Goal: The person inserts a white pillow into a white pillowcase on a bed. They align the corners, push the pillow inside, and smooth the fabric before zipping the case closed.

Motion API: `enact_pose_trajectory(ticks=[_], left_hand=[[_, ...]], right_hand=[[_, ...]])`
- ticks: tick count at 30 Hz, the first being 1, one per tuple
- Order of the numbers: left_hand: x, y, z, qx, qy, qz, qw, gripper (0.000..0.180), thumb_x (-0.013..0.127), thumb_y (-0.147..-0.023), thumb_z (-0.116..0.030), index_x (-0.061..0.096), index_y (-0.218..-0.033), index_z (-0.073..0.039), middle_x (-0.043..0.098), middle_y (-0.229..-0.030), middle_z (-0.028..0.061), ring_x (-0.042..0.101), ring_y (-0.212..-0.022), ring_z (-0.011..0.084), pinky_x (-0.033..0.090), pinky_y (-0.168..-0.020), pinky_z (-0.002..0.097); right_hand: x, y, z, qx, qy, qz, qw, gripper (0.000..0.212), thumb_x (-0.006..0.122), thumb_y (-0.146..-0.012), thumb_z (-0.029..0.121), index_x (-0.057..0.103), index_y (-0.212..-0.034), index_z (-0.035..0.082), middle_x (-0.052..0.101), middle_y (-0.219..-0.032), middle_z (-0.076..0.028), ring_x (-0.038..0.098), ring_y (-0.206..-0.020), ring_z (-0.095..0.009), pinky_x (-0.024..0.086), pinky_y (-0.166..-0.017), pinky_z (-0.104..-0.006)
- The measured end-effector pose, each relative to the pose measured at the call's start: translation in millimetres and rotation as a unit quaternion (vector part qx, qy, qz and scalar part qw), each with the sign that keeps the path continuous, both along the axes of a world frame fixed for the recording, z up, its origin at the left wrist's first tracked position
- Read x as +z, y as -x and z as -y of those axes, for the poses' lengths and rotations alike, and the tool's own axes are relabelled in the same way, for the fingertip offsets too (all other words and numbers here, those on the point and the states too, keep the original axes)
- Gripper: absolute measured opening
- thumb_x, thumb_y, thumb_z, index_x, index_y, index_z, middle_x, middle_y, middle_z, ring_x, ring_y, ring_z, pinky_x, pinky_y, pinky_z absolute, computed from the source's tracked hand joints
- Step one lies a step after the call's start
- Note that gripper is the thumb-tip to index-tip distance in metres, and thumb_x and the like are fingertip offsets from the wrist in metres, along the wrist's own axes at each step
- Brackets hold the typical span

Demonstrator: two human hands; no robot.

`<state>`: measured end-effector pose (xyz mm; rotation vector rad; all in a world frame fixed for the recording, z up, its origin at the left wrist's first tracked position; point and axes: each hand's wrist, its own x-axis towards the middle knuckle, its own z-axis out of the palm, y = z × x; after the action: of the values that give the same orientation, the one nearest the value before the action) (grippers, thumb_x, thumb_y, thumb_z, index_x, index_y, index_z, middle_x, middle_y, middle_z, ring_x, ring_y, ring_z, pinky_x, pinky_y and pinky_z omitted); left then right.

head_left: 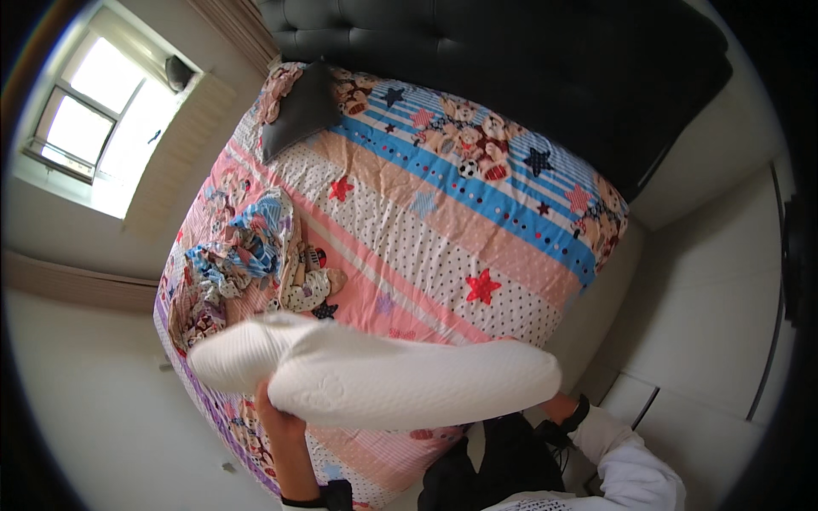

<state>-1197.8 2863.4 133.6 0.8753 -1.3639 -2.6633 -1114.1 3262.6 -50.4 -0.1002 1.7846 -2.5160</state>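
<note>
A white contoured pillow (409, 383) with a ribbed, quilted surface is held up in front of me, lying crosswise above the bed. My left hand (278, 410) grips its lower edge left of the middle, with part of the fingers behind it. Near the pillow's right end, my right hand (558, 409) holds on from beneath, its fingers mostly hidden. Beyond the pillow to the left, a crumpled heap of patterned cloth (251, 247) in blue, cream and pink lies on the bed.
The bed wears a patterned sheet (409, 230) with stars, stripes, dots and teddy bears. A dark grey cushion (302, 111) rests at its far left corner. A black tufted headboard (511, 68) closes the far side. A window (94, 111) is at left, pale cabinets (707, 289) at right.
</note>
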Motion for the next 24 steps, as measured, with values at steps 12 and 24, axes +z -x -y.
enact_pose_trajectory(ticks=[12, 24], left_hand=[[-36.2, 26.6, -40.0, -0.173, 0.098, 0.071, 0.977, 0.015, 0.056, -0.089, -0.009, 0.056, -0.103, -0.005, 0.063, -0.095, 0.0076, 0.062, -0.089, 0.0175, 0.050, -0.082, 0.0317], [-107.1, -248.7, 75.4, 0.049, 0.134, 0.351, 0.925, 0.014, 0.058, -0.089, -0.013, 0.055, -0.100, -0.005, 0.063, -0.093, 0.0085, 0.063, -0.083, 0.0173, 0.052, -0.076, 0.0301]], right_hand=[[-65.6, 238.1, -249.9, -0.410, -0.196, 0.185, 0.871, 0.042, 0.064, -0.086, 0.025, 0.055, -0.118, 0.000, 0.060, -0.111, -0.012, 0.056, -0.099, -0.024, 0.044, -0.086, -0.0365], [-230.1, 149.1, -101.7, -0.086, -0.745, 0.183, 0.636, 0.067, 0.069, -0.070, 0.017, 0.043, -0.129, 0.001, 0.050, -0.123, -0.023, 0.045, -0.118, -0.038, 0.039, -0.097, -0.0423]])
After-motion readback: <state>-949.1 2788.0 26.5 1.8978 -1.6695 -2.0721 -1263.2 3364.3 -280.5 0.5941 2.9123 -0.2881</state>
